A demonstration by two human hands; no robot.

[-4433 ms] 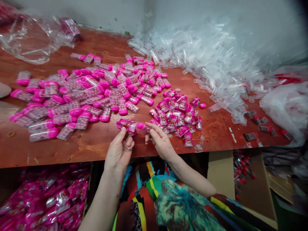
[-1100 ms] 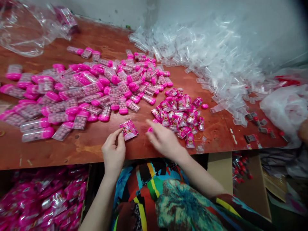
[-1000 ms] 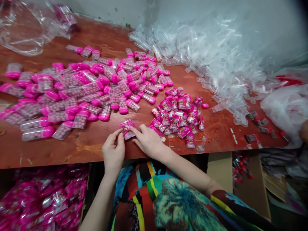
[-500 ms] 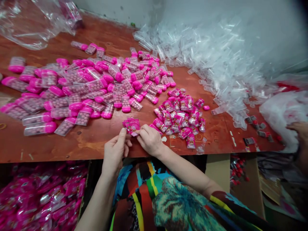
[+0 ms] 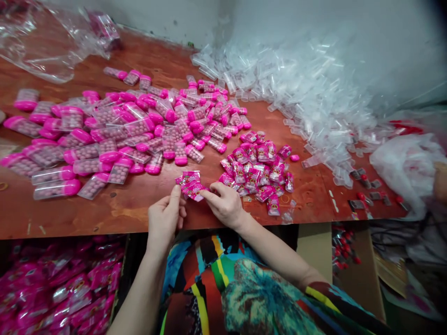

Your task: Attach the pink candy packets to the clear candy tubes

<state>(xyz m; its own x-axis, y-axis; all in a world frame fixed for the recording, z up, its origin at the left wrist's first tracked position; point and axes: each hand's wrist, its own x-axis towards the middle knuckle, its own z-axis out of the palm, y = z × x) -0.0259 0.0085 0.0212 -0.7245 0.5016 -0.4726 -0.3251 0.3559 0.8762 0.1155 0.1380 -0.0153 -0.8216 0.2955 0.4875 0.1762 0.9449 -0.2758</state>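
Note:
Both hands hold a small stack of pink sachets just above the front of the brown table. My left hand pinches the stack's left edge between thumb and fingers. My right hand pinches its right side, fingers curled. A heap of the same pink sachets lies just right of my right hand. A wide spread of clear tubes with pink caps, filled with pink balls, lies to the left and behind.
A big pile of empty clear tubes fills the back right. Crumpled clear bags lie at the back left. A box of pink packets sits under the table's left. A white bag and another person's hand are at the right edge.
My right hand came back from the sachet heap to the stack that my left hand holds. Both hands now pinch the stack together, slightly lifted off the table.

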